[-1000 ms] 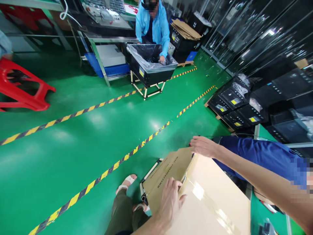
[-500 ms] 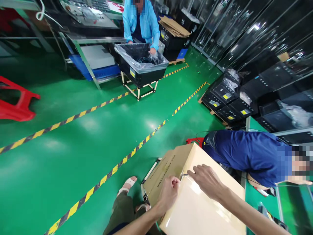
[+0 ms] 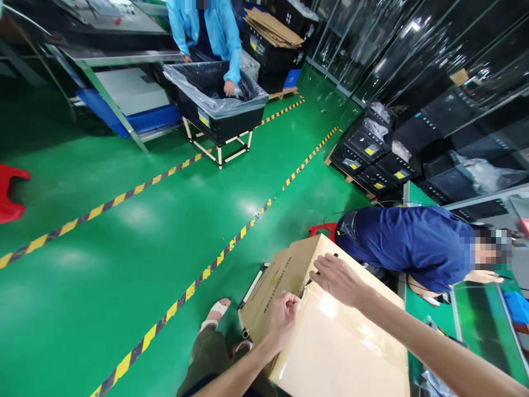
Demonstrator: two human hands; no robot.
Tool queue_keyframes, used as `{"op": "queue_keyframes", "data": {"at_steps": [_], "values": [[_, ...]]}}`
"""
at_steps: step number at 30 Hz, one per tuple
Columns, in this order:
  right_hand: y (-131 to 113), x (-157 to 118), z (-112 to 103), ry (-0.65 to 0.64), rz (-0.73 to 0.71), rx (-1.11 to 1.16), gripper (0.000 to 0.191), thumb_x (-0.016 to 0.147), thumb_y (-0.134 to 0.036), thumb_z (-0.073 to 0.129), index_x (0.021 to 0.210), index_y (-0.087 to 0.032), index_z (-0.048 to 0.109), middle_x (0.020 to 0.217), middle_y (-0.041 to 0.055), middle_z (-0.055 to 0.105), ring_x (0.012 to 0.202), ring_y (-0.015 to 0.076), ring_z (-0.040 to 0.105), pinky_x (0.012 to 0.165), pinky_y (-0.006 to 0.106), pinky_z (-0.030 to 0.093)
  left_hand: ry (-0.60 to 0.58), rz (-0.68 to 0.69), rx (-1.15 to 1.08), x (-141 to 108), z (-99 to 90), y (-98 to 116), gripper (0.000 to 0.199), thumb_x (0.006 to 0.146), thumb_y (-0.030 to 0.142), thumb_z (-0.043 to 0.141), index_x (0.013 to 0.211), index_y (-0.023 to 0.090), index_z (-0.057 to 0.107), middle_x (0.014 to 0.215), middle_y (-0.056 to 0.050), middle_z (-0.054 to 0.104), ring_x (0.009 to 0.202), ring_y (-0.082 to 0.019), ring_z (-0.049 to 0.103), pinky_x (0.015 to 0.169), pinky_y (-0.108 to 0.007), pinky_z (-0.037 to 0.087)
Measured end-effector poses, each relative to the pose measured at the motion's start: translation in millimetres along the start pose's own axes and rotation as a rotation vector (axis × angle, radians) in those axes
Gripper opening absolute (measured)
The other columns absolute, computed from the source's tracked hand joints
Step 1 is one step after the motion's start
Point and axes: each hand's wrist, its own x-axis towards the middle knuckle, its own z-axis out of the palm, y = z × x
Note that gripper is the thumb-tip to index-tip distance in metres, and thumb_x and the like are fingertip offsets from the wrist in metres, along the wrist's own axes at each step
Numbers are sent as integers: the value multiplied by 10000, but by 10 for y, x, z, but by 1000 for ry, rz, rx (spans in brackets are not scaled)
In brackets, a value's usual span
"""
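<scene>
Left hand [image 3: 283, 317]: fingertips pressed together at carton [image 3: 343, 344] edge. Right hand [image 3: 336, 280]: pinching dark tool [image 3: 308, 282], perhaps cutter; best kept shallow.

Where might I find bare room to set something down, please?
Free: the green floor between the striped tapes, and the top of the cardboard box between the forearms. Crowded: the box edge at the left hand and right hand.

We record a smooth cardboard carton [image 3: 343, 347], tan, with glossy clear tape [image 3: 363, 333] reflecting light. We see a smooth, shiny green floor [image 3: 165, 264]; a glossy red plastic-looking stool [image 3: 10, 193]; a wrinkled translucent plastic liner [image 3: 206, 102] in a black bin [image 3: 231, 125]; and a creased navy cloth shirt [image 3: 397, 237].
</scene>
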Motion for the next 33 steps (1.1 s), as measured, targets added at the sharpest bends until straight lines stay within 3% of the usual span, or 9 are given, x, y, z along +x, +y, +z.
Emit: {"op": "queue_keyframes", "data": {"at_steps": [6,10,14,19,25,29,33], "values": [[-46,-416,-18,-15,311,-31,221,992,-72,480,1042,-192,659,841,73,620,799,221,543,728,391,288,-47,-16,-19,-16,-40,73,237,863,344,490,683,206,563,736,-38,615,709,-182,568,666,-304,409],[-416,-518,94,-40,351,52,204,933,-86,588,1045,-251,633,794,2,626,678,176,561,655,372,269,-51,-26,-2,-37,-81,116,261,873,380,538,751,178,648,751,-47,642,708,-188,571,666,-312,408],[-710,-521,189,-43,415,87,272,862,-28,590,1046,-226,625,773,5,638,626,175,588,592,378,235,-66,-35,23,-43,-120,178,315,862,445,584,795,154,686,783,-77,679,732,-209,609,674,-323,434],[-830,-609,202,-38,451,97,536,709,44,597,1194,-185,607,820,32,658,624,195,621,561,381,250,-90,-43,58,-51,-141,258,343,868,469,584,795,151,688,822,-96,692,759,-222,624,690,-328,450],[-925,-819,294,-6,503,80,604,694,63,565,1247,-177,598,829,41,655,633,213,627,557,389,284,-111,-53,103,-72,-164,316,338,852,488,597,812,166,691,805,-72,684,756,-213,620,708,-315,467],[-990,-1111,472,29,569,79,559,701,79,563,1188,-189,627,795,34,648,587,192,589,541,381,272,-105,-68,161,-63,-167,298,341,838,491,593,811,170,702,774,-58,678,722,-204,599,696,-307,454],[-1129,-1584,685,70,690,103,500,764,31,597,1205,-202,618,853,46,654,652,186,586,601,364,338,-163,-77,189,-76,-180,220,423,830,575,599,840,168,712,835,-76,714,806,-228,635,756,-308,480]]}}
